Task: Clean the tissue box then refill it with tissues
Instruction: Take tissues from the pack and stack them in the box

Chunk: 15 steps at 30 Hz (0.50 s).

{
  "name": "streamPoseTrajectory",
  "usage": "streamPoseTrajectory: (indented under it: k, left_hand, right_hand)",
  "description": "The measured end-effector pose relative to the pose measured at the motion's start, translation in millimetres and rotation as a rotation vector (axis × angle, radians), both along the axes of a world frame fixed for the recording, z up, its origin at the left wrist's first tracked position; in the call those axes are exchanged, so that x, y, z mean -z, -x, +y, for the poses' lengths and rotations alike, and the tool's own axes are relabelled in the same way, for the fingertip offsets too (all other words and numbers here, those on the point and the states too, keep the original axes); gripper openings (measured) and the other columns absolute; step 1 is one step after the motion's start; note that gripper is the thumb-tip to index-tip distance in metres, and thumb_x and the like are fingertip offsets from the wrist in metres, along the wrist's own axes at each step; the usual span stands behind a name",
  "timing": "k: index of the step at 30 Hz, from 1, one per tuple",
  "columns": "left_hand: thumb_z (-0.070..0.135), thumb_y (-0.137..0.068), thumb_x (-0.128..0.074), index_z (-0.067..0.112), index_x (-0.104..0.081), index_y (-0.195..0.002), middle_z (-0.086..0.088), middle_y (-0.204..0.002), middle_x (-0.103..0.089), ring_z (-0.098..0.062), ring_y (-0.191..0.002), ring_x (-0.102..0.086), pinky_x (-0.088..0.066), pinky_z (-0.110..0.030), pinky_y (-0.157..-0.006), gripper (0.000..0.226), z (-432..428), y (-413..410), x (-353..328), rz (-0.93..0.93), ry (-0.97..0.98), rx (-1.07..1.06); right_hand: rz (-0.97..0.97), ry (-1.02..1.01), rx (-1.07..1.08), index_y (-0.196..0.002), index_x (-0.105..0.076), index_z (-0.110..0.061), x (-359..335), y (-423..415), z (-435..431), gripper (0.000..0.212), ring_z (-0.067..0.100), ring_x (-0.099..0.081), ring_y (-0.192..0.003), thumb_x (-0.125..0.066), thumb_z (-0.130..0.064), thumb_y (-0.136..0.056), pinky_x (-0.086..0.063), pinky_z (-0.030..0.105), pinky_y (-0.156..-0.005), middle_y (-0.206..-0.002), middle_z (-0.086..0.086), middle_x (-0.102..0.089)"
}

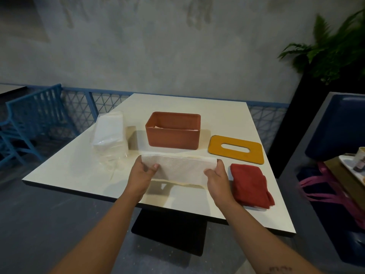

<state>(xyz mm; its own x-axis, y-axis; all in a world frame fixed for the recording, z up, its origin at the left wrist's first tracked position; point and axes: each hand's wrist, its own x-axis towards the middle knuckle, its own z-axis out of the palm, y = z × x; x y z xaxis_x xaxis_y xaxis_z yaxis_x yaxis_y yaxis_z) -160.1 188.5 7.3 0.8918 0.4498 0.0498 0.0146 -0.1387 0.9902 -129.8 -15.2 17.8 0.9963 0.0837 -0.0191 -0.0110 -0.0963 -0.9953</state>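
Observation:
An open terracotta tissue box (pixel 172 135) stands in the middle of the white table (pixel 227 115), with a little pale paper showing inside. Its yellow slotted lid (pixel 254 155) lies flat to its right. A stack of white tissues (pixel 181 171) is held above the table in front of the box. My left hand (pixel 143 175) grips its left end and my right hand (pixel 216 176) grips its right end. A clear plastic pack of white tissues (pixel 109 133) sits left of the box. A folded red cloth (pixel 248 184) lies by my right hand.
A blue bench seat (pixel 335 125) stands to the right with pink bag straps (pixel 325 194) and a tray (pixel 351 169). Blue railing (pixel 79 107) and a blue chair (pixel 33 119) lie to the left. A potted fern (pixel 331 50) is at the back right.

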Motion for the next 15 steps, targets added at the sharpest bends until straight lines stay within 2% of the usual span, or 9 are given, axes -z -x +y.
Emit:
streamPoseTrajectory:
  k: [3, 7, 9, 12, 15]
  left_hand:
    - [0.011, -0.080, -0.070, 0.018, -0.045, -0.117, 0.006, -0.104, -0.054, -0.012, -0.095, -0.052, -0.046, -0.025, -0.078, 0.045, 4, 0, 6, 0.027, -0.006, 0.008]
    - [0.014, -0.081, -0.069, 0.015, -0.045, -0.119, 0.001, -0.114, -0.054, -0.018, -0.106, -0.051, -0.046, -0.032, -0.088, 0.045, 7, 1, 18, 0.064, -0.027, -0.006]
    - [0.013, -0.084, -0.067, 0.012, -0.048, -0.119, -0.001, -0.111, -0.058, -0.020, -0.104, -0.055, -0.047, -0.028, -0.084, 0.040, 6, 0, 18, 0.037, -0.024, -0.018]
    - [0.008, -0.083, -0.067, 0.009, -0.050, -0.117, -0.002, -0.100, -0.063, -0.020, -0.095, -0.060, -0.048, -0.023, -0.076, 0.038, 6, -4, 12, -0.008, 0.023, -0.043]
    - [0.002, -0.077, -0.072, 0.012, -0.049, -0.114, -0.004, -0.106, -0.061, -0.019, -0.097, -0.058, -0.048, -0.023, -0.077, 0.045, 10, -6, 10, -0.012, 0.049, -0.005]
  right_hand:
    - [0.029, 0.053, 0.026, -0.108, -0.044, -0.019, 7, -5, 2, 0.030, 0.006, -0.055, -0.080, -0.048, 0.003, -0.087, -0.046, 0.021, -0.065, -0.097, -0.001, -0.057]
    - [0.066, 0.086, 0.057, -0.104, -0.045, -0.019, 13, -10, 5, 0.030, 0.005, -0.054, -0.076, -0.048, 0.004, -0.085, -0.045, 0.020, -0.060, -0.095, -0.002, -0.057]
    - [0.070, 0.081, 0.057, -0.101, -0.048, -0.018, 11, -12, 7, 0.028, 0.007, -0.054, -0.072, -0.046, 0.005, -0.085, -0.045, 0.021, -0.057, -0.090, -0.002, -0.058]
    - [0.031, 0.028, 0.064, -0.094, -0.051, -0.023, 6, -14, 10, 0.033, 0.007, -0.057, -0.076, -0.046, 0.008, -0.083, -0.047, 0.020, -0.061, -0.087, -0.006, -0.060]
    - [0.018, 0.026, 0.071, -0.098, -0.050, -0.022, 5, -15, 9, 0.036, 0.008, -0.057, -0.078, -0.049, 0.009, -0.080, -0.046, 0.019, -0.059, -0.088, -0.006, -0.059]
